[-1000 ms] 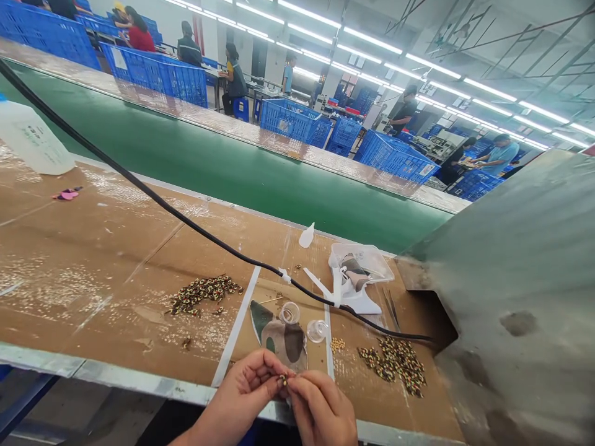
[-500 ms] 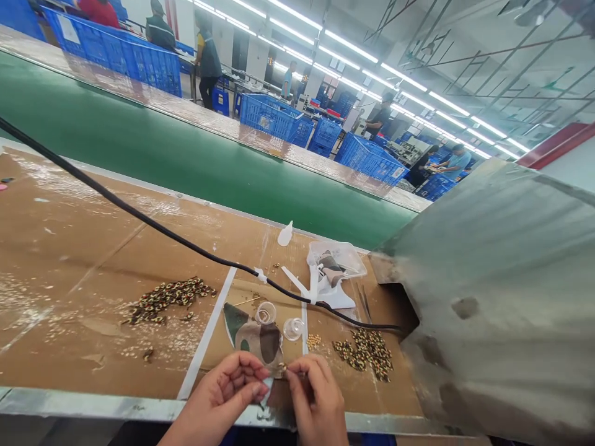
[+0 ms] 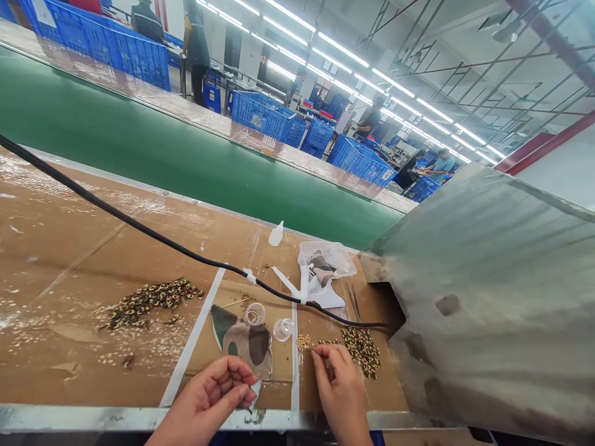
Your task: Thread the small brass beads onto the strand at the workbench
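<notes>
The person's left hand (image 3: pixel 216 391) is closed in a pinch, with a pale bluish scrap (image 3: pixel 256 391) between thumb and fingers over the near edge of the worktop (image 3: pixel 144 381). Off to its right, the right hand (image 3: pixel 341 385) sits narrow, thumb and forefinger drawn close together; from here I can't tell whether the tips meet or grip anything.

Just beyond those right fingertips, a little to their left, lies a cluster of tan beads (image 3: pixel 304 341). A heap of small dark, patterned pieces (image 3: pixel 363 352) spreads beside the right hand on its outer side. A similar, looser heap (image 3: pixel 155 301) lies well beyond the left hand and to its left.

Directly past the left hand's fingers is a camouflage cloth (image 3: pixel 245 339), with one clear cup (image 3: pixel 255 314) at its far edge and another (image 3: pixel 282 330) just beside it, toward the right hand. Farther out beyond the right hand stand a clear plastic tray (image 3: pixel 346 261) and a pair of tweezers (image 3: pixel 354 301). A black cable (image 3: pixel 155 236) runs across the worktop beyond both hands.
</notes>
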The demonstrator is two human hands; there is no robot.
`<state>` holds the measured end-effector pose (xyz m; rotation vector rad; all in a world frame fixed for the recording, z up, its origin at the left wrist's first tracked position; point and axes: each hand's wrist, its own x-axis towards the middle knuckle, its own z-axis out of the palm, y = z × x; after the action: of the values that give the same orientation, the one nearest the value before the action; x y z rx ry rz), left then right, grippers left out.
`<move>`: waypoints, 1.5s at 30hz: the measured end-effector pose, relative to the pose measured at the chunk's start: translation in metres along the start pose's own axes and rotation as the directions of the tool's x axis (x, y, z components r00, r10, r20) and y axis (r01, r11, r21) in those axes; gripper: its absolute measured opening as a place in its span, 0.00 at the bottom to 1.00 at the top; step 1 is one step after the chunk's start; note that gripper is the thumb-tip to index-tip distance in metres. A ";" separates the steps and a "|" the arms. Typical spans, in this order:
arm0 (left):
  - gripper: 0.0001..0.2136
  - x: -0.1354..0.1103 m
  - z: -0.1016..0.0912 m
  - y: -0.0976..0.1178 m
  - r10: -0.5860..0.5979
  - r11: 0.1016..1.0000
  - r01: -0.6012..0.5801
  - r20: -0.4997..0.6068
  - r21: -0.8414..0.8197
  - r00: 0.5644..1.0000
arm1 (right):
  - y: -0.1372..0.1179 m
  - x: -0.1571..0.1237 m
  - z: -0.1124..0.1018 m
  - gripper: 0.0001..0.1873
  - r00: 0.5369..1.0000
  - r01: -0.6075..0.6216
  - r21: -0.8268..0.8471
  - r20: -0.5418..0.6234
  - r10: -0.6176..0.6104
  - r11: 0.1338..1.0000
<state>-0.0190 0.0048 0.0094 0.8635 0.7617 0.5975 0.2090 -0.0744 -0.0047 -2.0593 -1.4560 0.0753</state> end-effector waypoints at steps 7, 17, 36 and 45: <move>0.13 -0.001 0.001 0.003 0.001 1.000 -0.001 0.002 -0.002 1.000 | -0.019 0.007 0.007 0.13 0.992 0.101 -0.013 0.079 -0.099 0.995; 0.12 -0.001 0.001 0.002 0.012 1.000 -0.012 0.007 0.020 1.000 | -0.020 0.011 0.007 0.16 0.985 0.151 -0.021 0.092 -0.148 0.988; 0.11 -0.005 0.006 0.004 0.023 0.996 -0.023 0.000 -0.081 1.000 | -0.072 -0.019 0.045 0.12 0.976 -0.074 0.697 0.196 -0.090 0.713; 0.12 -0.005 0.006 0.004 0.015 0.999 -0.015 -0.010 -0.051 1.000 | -0.072 -0.018 0.037 0.10 0.980 -0.001 0.632 0.155 -0.125 0.775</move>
<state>-0.0180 0.0003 0.0174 0.8203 0.7460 0.6323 0.1278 -0.0585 -0.0038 -1.4700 -1.3583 0.6635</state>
